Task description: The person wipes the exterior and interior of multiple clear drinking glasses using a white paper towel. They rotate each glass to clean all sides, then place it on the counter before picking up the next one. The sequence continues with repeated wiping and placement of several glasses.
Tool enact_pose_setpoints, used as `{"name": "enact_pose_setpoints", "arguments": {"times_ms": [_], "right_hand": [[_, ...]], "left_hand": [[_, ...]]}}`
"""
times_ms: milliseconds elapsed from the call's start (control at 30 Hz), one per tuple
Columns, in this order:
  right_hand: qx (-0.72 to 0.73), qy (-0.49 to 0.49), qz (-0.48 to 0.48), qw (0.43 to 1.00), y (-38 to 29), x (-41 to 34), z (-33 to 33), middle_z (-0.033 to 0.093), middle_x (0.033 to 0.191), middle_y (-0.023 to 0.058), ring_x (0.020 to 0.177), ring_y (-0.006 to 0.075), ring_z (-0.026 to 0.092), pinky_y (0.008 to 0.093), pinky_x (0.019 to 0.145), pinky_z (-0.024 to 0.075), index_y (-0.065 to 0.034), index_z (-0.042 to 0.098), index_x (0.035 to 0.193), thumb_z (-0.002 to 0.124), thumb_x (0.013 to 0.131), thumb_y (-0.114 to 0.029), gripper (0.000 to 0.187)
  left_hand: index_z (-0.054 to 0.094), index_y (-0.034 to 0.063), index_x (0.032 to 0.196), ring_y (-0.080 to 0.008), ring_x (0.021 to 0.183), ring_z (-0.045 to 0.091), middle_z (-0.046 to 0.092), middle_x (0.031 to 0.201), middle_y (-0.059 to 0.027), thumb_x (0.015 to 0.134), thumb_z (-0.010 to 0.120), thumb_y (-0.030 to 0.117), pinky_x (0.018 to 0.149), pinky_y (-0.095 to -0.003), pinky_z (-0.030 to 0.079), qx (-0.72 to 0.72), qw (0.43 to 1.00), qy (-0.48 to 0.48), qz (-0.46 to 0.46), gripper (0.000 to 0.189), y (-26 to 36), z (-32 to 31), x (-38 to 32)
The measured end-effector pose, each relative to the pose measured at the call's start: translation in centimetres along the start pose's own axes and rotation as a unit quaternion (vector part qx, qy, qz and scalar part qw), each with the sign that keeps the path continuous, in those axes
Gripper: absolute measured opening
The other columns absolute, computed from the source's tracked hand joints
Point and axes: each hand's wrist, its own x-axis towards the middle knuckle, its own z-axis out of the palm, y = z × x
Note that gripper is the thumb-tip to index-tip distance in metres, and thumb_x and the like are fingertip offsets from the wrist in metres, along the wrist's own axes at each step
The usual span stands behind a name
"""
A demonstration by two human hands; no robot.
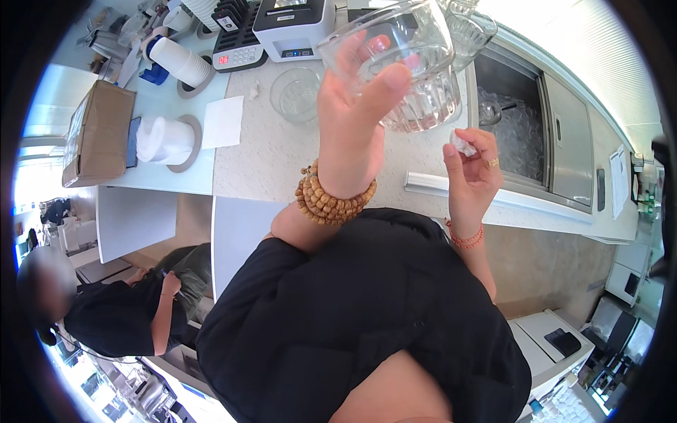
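My left hand (359, 100), with a beaded bracelet at its wrist, is raised over the counter and grips a clear glass (423, 103) with a ribbed lower part, held up close to the camera. Lower and to the right, my right hand (473, 174) pinches a crumpled piece of white tissue (464, 145) between thumb and fingers. Another clear glass (296, 95) stands on the speckled counter (264, 164) left of my left hand. More ribbed glasses (470, 31) are behind the held one, partly hidden by it.
An ice bin (510, 137) with a scoop lies at right. On the left are a cardboard box (100, 135), stacked white cups (182, 61), a white paper sheet (222, 122), a pager charger (238, 50) and a small printer (293, 31). A co-worker (121, 317) bends at lower left.
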Motion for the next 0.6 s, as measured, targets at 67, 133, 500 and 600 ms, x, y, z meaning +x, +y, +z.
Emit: {"name": "enact_pose_setpoints", "arguments": {"times_ms": [67,133,500,600], "right_hand": [[0.004,-0.006,0.007,1.0,-0.2,-0.1,0.3,0.046,0.099,0.004,0.085,0.0081,0.047,0.0204,0.066,0.0454,-0.0027,0.056,0.1,0.061,0.078,0.006,0.024],[0.007,-0.005,0.01,1.0,-0.2,-0.1,0.2,0.046,0.1,0.0038,0.085,0.0082,0.047,0.0205,0.068,0.0449,-0.0028,0.056,0.1,0.061,0.078,0.006,0.025],[0.036,0.042,0.124,0.991,-0.8,-0.6,-0.5,0.051,0.093,0.0019,0.082,0.0048,0.045,0.0188,0.069,0.0407,-0.0001,0.056,0.1,0.059,0.082,0.002,0.019],[0.05,0.055,0.103,0.992,-1.3,-0.3,-0.7,0.054,0.092,0.0045,0.079,0.0059,0.047,0.0183,0.068,0.0402,0.0007,0.056,0.101,0.058,0.083,0.002,0.018]], "left_hand": [[0.036,-0.0022,0.123,-0.02,0.105,0.052,0.036,0.123,-0.0098,0.075,0.07,0.011,0.086,-0.0309,0.044,-0.026,1.0,0.001,-0.007,0.061,0.0,0.1,0.1],[0.039,-0.0022,0.12,-0.0193,0.102,0.053,0.036,0.123,-0.0093,0.073,0.072,0.008,0.084,-0.0307,0.045,-0.025,1.0,0.007,-0.004,0.058,-0.2,0.4,0.1],[0.034,-0.0006,0.127,-0.0246,0.109,0.049,0.044,0.118,-0.0118,0.075,0.069,0.027,0.092,-0.0367,0.04,0.147,0.989,0.01,0.031,0.069,-0.6,0.6,-0.2],[0.032,-0.0023,0.123,-0.0195,0.1,0.049,0.041,0.113,-0.0116,0.063,0.078,0.02,0.079,-0.0307,0.047,0.116,0.993,0.029,0.011,0.079,-0.6,0.7,0.1]]}}
